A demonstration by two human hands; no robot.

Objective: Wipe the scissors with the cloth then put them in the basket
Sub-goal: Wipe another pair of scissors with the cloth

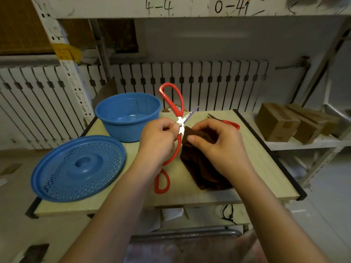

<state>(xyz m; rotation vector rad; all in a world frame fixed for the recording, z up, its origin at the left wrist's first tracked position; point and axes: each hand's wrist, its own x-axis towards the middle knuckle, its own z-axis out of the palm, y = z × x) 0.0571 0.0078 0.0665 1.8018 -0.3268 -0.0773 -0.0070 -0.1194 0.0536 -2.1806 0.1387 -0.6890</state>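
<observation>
Both hands work at frame centre: the left hand (159, 135) pinches the open red scissors (177, 118) at the pivot, the right hand (216, 143) grips the brown cloth (201, 168) against a blade. Bare edges could nick a finger if the cloth slips. Blue basket (114, 112) sits upper left. Shelf above reads "4-4" and "0-41".

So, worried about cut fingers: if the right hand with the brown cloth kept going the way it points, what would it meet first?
Probably the open steel blades of the red-handled scissors that the left hand holds, just ahead of the right hand and brown cloth; depth unclear.
</observation>
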